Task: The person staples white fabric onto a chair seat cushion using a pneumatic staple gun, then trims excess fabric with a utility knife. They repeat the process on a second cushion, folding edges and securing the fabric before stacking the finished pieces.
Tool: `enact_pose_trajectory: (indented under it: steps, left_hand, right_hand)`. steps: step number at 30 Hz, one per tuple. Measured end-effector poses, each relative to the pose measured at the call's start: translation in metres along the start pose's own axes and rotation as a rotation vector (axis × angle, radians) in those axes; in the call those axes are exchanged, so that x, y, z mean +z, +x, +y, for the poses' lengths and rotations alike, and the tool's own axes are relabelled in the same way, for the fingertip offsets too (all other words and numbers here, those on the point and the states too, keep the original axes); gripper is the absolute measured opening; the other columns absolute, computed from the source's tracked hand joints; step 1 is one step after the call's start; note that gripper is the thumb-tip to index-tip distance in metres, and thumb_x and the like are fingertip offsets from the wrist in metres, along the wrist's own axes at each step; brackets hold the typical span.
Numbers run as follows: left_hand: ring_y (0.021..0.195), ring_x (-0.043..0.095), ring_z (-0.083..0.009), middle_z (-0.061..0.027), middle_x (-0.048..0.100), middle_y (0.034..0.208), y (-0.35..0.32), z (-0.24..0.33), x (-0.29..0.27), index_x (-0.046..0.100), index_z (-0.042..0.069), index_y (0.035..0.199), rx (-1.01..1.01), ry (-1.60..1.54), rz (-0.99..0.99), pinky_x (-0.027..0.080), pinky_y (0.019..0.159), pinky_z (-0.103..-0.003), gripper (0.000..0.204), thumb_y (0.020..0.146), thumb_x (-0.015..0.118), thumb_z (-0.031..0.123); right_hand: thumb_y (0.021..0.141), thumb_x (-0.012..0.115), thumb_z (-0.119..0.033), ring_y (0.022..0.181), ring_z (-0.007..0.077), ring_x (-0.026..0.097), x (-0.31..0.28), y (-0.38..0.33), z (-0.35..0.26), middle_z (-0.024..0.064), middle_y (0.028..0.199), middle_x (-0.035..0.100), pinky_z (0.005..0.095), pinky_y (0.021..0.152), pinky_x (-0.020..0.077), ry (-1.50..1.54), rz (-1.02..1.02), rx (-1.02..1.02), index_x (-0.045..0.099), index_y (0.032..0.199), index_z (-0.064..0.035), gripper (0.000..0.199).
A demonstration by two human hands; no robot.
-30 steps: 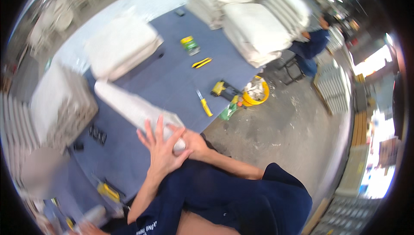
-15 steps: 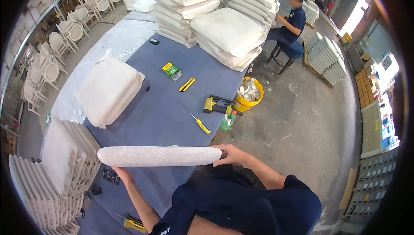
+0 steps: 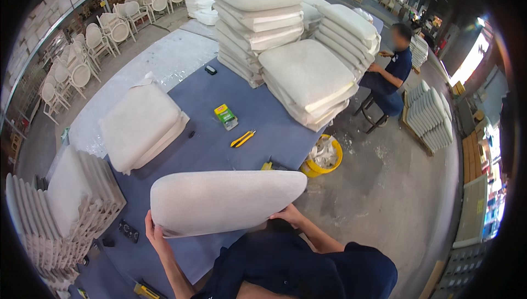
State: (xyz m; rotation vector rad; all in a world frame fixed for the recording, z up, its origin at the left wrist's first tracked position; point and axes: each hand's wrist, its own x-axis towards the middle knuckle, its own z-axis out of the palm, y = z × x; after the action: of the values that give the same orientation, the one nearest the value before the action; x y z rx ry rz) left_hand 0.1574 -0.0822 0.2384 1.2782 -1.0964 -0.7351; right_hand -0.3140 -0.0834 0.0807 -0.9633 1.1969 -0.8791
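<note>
Between my two hands I hold a pale fabric-covered seat cushion [image 3: 228,197], raised over the near part of the blue-topped table [image 3: 192,99] with its broad face tilted toward me. My left hand [image 3: 155,232] grips its lower left corner, fingers along the edge. At the lower right edge, my right hand [image 3: 289,215] is closed on the cushion, some of its fingers hidden beneath. Just past the cushion, a staple gun [image 3: 267,165] is mostly covered by it. A yellow utility knife [image 3: 243,138] and a green-and-yellow box [image 3: 225,116] lie farther back.
Stacked cushions [image 3: 255,22] rise at the table's far end, another pile [image 3: 143,123] sits left, and rows of cushions [image 3: 82,195] stand at near left. A yellow bucket [image 3: 336,162] of scraps is by the right edge. A person [image 3: 392,74] sits beyond.
The cushion has tipped from edge-on to showing its broad face and shifted slightly right. It now covers the screwdriver and most of the staple gun. The view has shifted too.
</note>
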Motion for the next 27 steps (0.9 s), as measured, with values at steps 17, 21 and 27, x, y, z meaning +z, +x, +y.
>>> enact_pose_trajectory:
  steps: [17, 21, 27]
  left_hand:
    - [0.139, 0.054, -0.0367, -0.0182, 0.053, 0.157, 0.243, 0.183, 0.487, 0.041, 0.004, 0.163, 0.416, 0.551, -0.457, 0.042, 0.114, -0.048, 0.073, 0.102, 0.067, 0.034]
    - [0.139, 0.057, -0.0377, -0.019, 0.062, 0.149, 0.217, 0.129, 0.502, 0.061, 0.009, 0.149, 0.718, 0.707, -0.737, 0.047, 0.116, -0.049, 0.054, 0.101, 0.071, 0.032]
    - [0.124, 0.067, -0.0385, -0.0167, 0.067, 0.141, 0.032, -0.06, 0.401, 0.063, 0.012, 0.146, -0.061, 0.85, -0.794, 0.052, 0.103, -0.052, 0.05, 0.105, 0.062, 0.041]
  right_hand:
    - [0.101, 0.073, -0.042, 0.104, 0.0218, 0.068, -0.426, 0.178, -0.541, 0.0135, 0.117, 0.074, 0.0359, 0.095, 0.0517, -0.688, 1.022, -0.61, 0.068, 0.138, -0.003, 0.054]
    - [0.101, 0.067, -0.049, 0.134, 0.0393, 0.061, -0.444, 0.296, -0.453, 0.0193, 0.146, 0.066, 0.0538, 0.113, 0.0446, -1.083, 1.078, -0.791, 0.063, 0.149, -0.0126, 0.06]
    - [0.111, 0.053, -0.033, 0.163, 0.043, 0.02, -0.333, 0.36, -0.271, 0.0231, 0.175, 0.028, 0.0587, 0.132, 0.0151, -1.058, 1.0, -0.782, 0.043, 0.165, -0.0067, 0.06]
